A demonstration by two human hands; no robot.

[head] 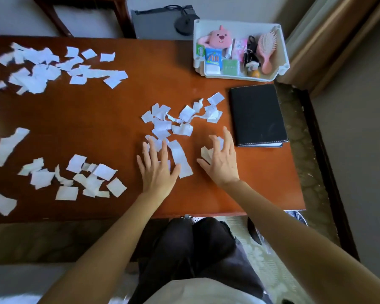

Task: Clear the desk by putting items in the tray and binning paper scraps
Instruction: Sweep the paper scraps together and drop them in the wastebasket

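Head: left hand (157, 170) flat, seemingly on scraps (162, 126)

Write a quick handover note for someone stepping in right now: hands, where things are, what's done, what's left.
Left hand: open, fingers spread flat on the middle scraps.
Right hand: arched over one scrap; grip unclear.
Done: small items, including a hairbrush, lie in the white tray.
Left: the black notebook lies on the desk beside the tray. The far-left scrap pile, the near-left scrap pile and the middle scraps are all on the desk. No bin clearly in view.
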